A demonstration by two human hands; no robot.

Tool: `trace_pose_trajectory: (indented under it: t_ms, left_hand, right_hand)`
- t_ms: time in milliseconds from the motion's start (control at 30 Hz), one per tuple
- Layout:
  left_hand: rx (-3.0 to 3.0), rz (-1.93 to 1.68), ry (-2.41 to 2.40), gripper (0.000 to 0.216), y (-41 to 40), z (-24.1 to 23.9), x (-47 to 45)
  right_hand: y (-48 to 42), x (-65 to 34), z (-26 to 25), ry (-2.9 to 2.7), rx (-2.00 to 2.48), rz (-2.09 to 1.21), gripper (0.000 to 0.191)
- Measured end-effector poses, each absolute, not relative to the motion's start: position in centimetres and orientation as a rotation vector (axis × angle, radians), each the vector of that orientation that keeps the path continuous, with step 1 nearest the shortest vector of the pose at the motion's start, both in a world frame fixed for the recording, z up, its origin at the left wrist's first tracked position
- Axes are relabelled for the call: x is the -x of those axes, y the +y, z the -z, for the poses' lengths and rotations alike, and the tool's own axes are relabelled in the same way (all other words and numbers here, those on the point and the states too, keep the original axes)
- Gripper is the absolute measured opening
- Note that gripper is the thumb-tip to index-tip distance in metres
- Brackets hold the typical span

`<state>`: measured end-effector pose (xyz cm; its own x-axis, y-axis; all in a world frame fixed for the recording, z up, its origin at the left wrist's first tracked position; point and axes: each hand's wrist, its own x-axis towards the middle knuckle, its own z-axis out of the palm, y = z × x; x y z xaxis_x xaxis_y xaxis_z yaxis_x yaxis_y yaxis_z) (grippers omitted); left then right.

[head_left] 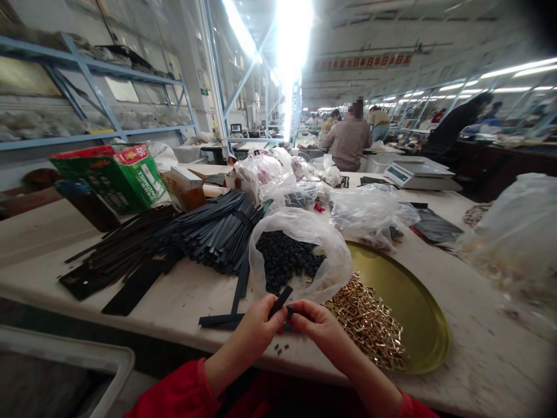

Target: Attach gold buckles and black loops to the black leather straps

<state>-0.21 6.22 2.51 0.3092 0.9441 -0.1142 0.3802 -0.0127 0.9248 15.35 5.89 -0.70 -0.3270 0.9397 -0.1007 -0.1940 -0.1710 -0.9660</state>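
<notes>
Hold the dark strip (281, 301) steady close to the working end with your left hand (260, 318), whose fingers are closed on it, and guide the small dark piece (290, 312) pinched in the fingers of your right hand (314, 321) with light, even pressure (they partly cover it, so how it meets the strip cannot be told). Both are at the lower centre of the frame, over the near side of the worktop (305, 352); the strip looks flat, narrow and straight, its free end tilted toward the upper right.
</notes>
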Motion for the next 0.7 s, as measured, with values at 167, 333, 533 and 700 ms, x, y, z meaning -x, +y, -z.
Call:
trace_pose_trajectory:
  t_ms: [167, 333, 533, 700]
  left_hand:
    - [-1.564, -0.654, 1.168, 0.019, 5.5, -2.7, -0.1]
    - [-1.552, -0.599, 1.151, 0.016, 4.5, -3.3, -0.1]
    - [-1.489, -0.603, 1.174, 0.022, 4.1, -2.9, 0.3]
    - [-1.401, -0.578, 1.177, 0.027, 3.2, -2.2, 0.6]
  right_hand:
    - [5.2, -15.6, 1.3, -1.166, 0.986, -1.655, 0.024]
    - [4.1, -15.4, 0.5, -1.346, 0.971, -1.544, 0.014]
    - [3.6, -15.5, 1.1, -1.565, 1.139, -1.147, 0.006]
    - [3.7, -15.0, 1.6, -1.014, 1.103, -1.404, 0.010]
